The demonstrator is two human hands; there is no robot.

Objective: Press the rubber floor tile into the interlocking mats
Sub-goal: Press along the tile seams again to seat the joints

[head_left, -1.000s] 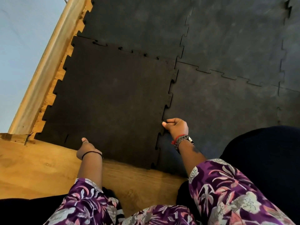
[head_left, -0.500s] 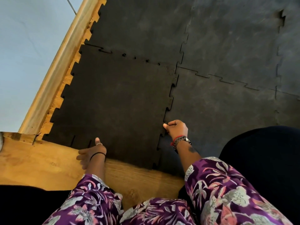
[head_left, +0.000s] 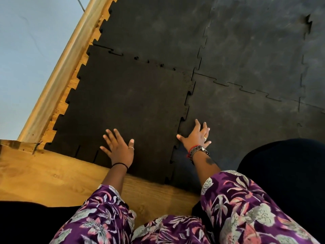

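A dark rubber floor tile (head_left: 130,103) with toothed edges lies at the left of the grey interlocking mats (head_left: 246,59). Its far and right edges meet the mats, with small gaps showing along both seams. My left hand (head_left: 119,147) lies flat on the tile near its front edge, fingers spread. My right hand (head_left: 196,136) lies flat with spread fingers across the right seam, thumb on the tile and fingers on the neighbouring mat (head_left: 237,124).
A wooden skirting board (head_left: 58,74) and a pale wall (head_left: 26,50) run along the tile's left side. Bare wooden floor (head_left: 52,175) lies in front of the tile. My dark-clothed knee (head_left: 284,173) rests on the mat at the right.
My left hand moved from the tile's front edge up onto the tile and flattened. My right hand opened from a curled grip at the seam to a flat palm.
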